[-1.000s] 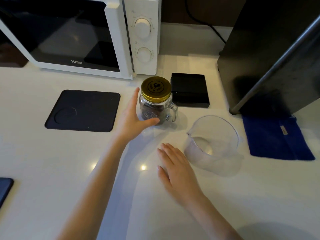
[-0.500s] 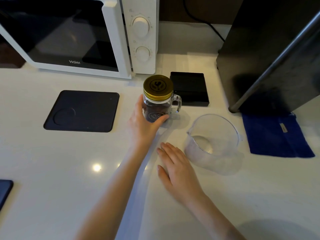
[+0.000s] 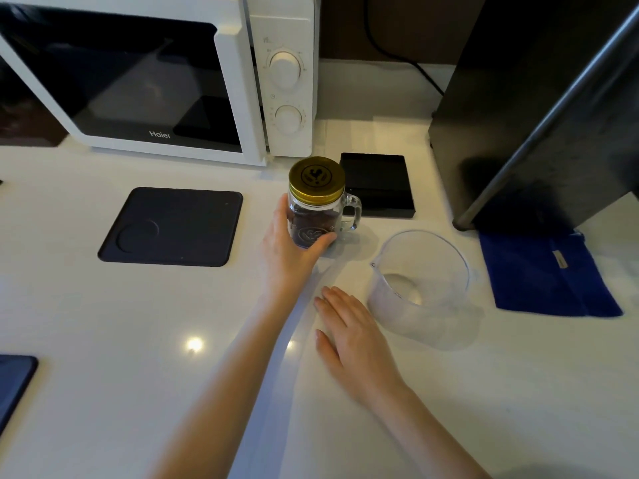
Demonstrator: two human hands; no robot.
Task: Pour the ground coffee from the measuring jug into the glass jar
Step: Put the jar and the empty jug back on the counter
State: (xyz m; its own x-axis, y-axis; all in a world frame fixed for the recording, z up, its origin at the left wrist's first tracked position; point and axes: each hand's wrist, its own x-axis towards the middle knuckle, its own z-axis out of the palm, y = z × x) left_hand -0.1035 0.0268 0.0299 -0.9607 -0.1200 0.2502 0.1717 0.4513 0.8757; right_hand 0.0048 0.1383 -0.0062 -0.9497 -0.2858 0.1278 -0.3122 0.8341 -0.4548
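Note:
A glass jar (image 3: 320,216) with a handle and a gold screw lid stands on the white counter, with dark ground coffee inside. My left hand (image 3: 288,252) is wrapped around the jar's lower left side, thumb across its front. The clear plastic measuring jug (image 3: 420,288) stands to the right and looks empty, its spout pointing left. My right hand (image 3: 349,335) lies flat on the counter just left of the jug, fingers apart, touching nothing else.
A white microwave (image 3: 166,81) stands at the back left. A dark square mat (image 3: 173,226) lies left of the jar, a black box (image 3: 377,184) right behind it. A large black appliance (image 3: 539,108) and a blue cloth (image 3: 546,274) are at the right.
My left hand has closed around the jar and shifted it slightly back and to the right. The right hand has stayed flat on the counter.

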